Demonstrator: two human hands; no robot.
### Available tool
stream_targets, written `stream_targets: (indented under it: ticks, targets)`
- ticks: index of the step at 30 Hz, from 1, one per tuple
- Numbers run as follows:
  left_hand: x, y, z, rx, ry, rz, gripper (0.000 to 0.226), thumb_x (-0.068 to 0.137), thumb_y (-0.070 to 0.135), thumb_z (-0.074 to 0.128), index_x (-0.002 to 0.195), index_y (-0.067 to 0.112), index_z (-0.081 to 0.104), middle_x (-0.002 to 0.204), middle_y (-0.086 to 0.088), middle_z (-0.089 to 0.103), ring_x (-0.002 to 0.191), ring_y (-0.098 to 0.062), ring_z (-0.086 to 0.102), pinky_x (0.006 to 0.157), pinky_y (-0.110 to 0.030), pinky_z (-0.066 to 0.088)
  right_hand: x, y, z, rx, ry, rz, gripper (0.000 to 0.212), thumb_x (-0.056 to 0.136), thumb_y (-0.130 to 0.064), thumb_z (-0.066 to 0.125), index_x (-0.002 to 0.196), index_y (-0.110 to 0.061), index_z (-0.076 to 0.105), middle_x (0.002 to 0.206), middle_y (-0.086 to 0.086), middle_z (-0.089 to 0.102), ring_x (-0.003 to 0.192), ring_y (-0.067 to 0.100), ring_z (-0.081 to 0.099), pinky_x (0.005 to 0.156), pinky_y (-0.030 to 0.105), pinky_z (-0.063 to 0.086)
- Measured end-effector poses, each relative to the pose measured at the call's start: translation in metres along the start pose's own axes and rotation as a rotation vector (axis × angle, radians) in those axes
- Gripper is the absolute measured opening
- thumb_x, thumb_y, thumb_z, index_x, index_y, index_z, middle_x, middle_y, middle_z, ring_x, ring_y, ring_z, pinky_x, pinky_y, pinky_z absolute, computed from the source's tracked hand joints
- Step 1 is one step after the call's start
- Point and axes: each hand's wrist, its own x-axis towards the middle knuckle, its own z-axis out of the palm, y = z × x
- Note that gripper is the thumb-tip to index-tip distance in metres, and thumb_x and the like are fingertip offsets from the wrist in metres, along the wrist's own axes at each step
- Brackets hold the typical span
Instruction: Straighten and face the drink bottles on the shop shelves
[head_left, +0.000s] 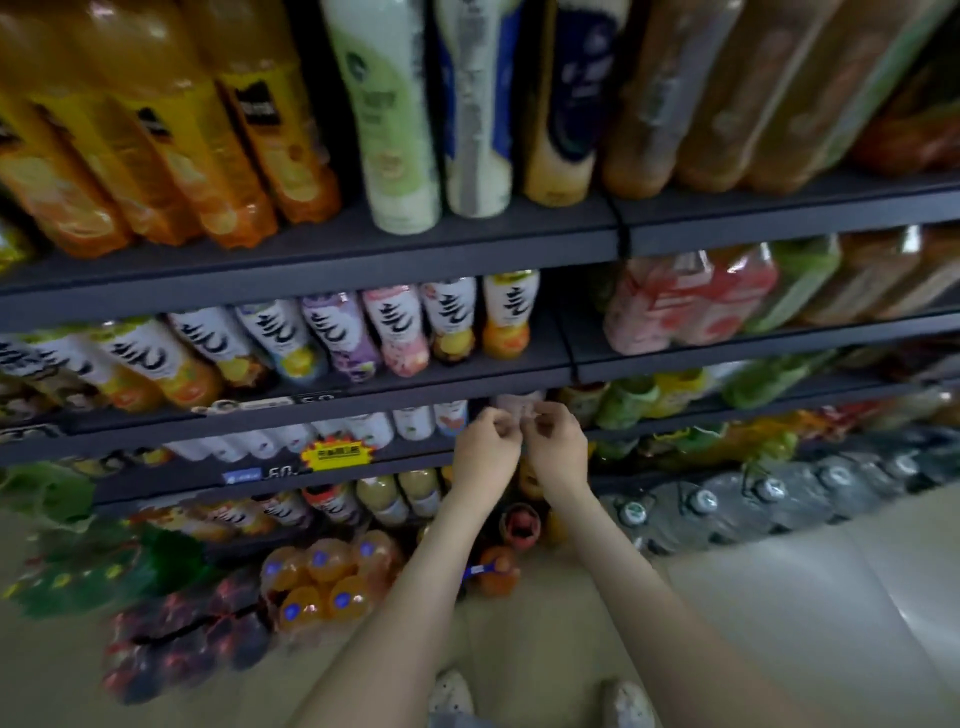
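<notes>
A pale pink bottle (519, 402) stands at the right end of a row of white-labelled small bottles (374, 428) on the third shelf (426, 458) down. My left hand (488, 447) and my right hand (557, 446) meet side by side in front of it. Both have curled fingers whose tips pinch the bottle's lower part. Their knuckles hide most of the bottle. The frame is blurred, so the label cannot be read.
Above is a shelf of script-labelled juice bottles (395, 332), and large orange bottles (208, 140) stand on the top shelf. Green-capped bottles (623, 402) sit right of my hands. On the floor are packs of orange drinks (327, 577) and packs of water (737, 506). A yellow price tag (337, 454) hangs on the shelf edge.
</notes>
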Motion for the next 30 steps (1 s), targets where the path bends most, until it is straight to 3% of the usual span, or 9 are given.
stream_targets:
  ticks: [5, 9, 11, 14, 16, 19, 25, 30]
  targets:
    - [-0.013, 0.055, 0.08, -0.019, 0.002, 0.008, 0.027, 0.096, 0.025, 0.051, 0.122, 0.015, 0.054, 0.114, 0.0, 0.063, 0.103, -0.018, 0.06, 0.071, -0.021, 0.041, 0.021, 0.05, -0.08, 0.028, 0.05, 0.031, 0.019, 0.095, -0.023, 0.055, 0.111, -0.014, 0.056, 0.115, 0.006, 0.058, 0.095, 0.017, 0.055, 0.075, 0.024, 0.04]
    - [-0.014, 0.105, 0.14, -0.087, 0.025, 0.014, 0.038, 0.094, 0.029, 0.056, 0.129, 0.018, 0.048, 0.109, 0.002, 0.063, 0.097, -0.017, 0.06, 0.071, -0.025, 0.044, 0.047, 0.083, -0.158, 0.017, 0.06, 0.064, 0.031, 0.095, -0.023, 0.054, 0.123, -0.011, 0.049, 0.12, 0.008, 0.054, 0.097, 0.021, 0.054, 0.075, 0.029, 0.043]
    - [-0.008, 0.129, 0.158, -0.094, 0.055, 0.024, 0.047, 0.092, 0.032, 0.057, 0.136, 0.022, 0.041, 0.116, 0.001, 0.061, 0.099, -0.019, 0.06, 0.073, -0.03, 0.049, 0.066, 0.088, -0.194, 0.022, 0.094, 0.041, 0.028, 0.094, -0.023, 0.057, 0.118, -0.013, 0.049, 0.118, 0.007, 0.054, 0.093, 0.019, 0.052, 0.076, 0.031, 0.046]
    - [0.003, 0.158, 0.17, -0.106, 0.159, 0.07, 0.06, 0.09, 0.034, 0.06, 0.143, 0.023, 0.033, 0.132, -0.003, 0.054, 0.11, -0.023, 0.058, 0.083, -0.033, 0.051, 0.093, 0.083, -0.229, 0.041, 0.116, -0.004, 0.042, 0.093, -0.026, 0.059, 0.129, -0.011, 0.045, 0.121, 0.005, 0.052, 0.1, 0.019, 0.052, 0.079, 0.031, 0.045]
    - [0.012, 0.171, 0.171, -0.145, 0.237, 0.092, 0.07, 0.088, 0.035, 0.063, 0.146, 0.02, 0.027, 0.141, -0.005, 0.044, 0.121, -0.023, 0.05, 0.091, -0.028, 0.045, 0.109, 0.077, -0.24, 0.041, 0.109, -0.051, 0.051, 0.092, -0.025, 0.06, 0.135, -0.008, 0.039, 0.125, 0.007, 0.05, 0.108, 0.023, 0.052, 0.08, 0.032, 0.045]
    - [0.034, 0.184, 0.171, -0.205, 0.369, 0.097, 0.081, 0.083, 0.031, 0.07, 0.146, 0.014, 0.023, 0.14, -0.009, 0.037, 0.125, -0.024, 0.043, 0.088, -0.022, 0.035, 0.131, 0.072, -0.24, 0.009, 0.141, -0.143, 0.058, 0.09, -0.021, 0.064, 0.137, -0.001, 0.035, 0.129, 0.011, 0.044, 0.12, 0.026, 0.045, 0.083, 0.026, 0.039]
    - [0.084, 0.195, 0.184, -0.221, 0.587, 0.163, 0.102, 0.069, 0.037, 0.08, 0.145, 0.008, 0.018, 0.14, -0.013, 0.034, 0.13, -0.029, 0.03, 0.103, -0.043, 0.035, 0.172, 0.068, -0.223, -0.008, 0.276, -0.323, 0.076, 0.078, -0.008, 0.072, 0.139, 0.006, 0.029, 0.131, 0.025, 0.04, 0.124, 0.04, 0.036, 0.099, 0.042, 0.037]
    - [0.12, 0.19, 0.202, -0.304, 0.727, 0.262, 0.115, 0.062, 0.04, 0.082, 0.147, 0.016, 0.009, 0.144, -0.014, 0.03, 0.131, -0.031, 0.031, 0.104, -0.052, 0.037, 0.205, 0.069, -0.214, 0.029, 0.371, -0.544, 0.082, 0.074, -0.03, 0.066, 0.139, 0.008, 0.032, 0.132, 0.026, 0.042, 0.124, 0.042, 0.04, 0.103, 0.043, 0.033]
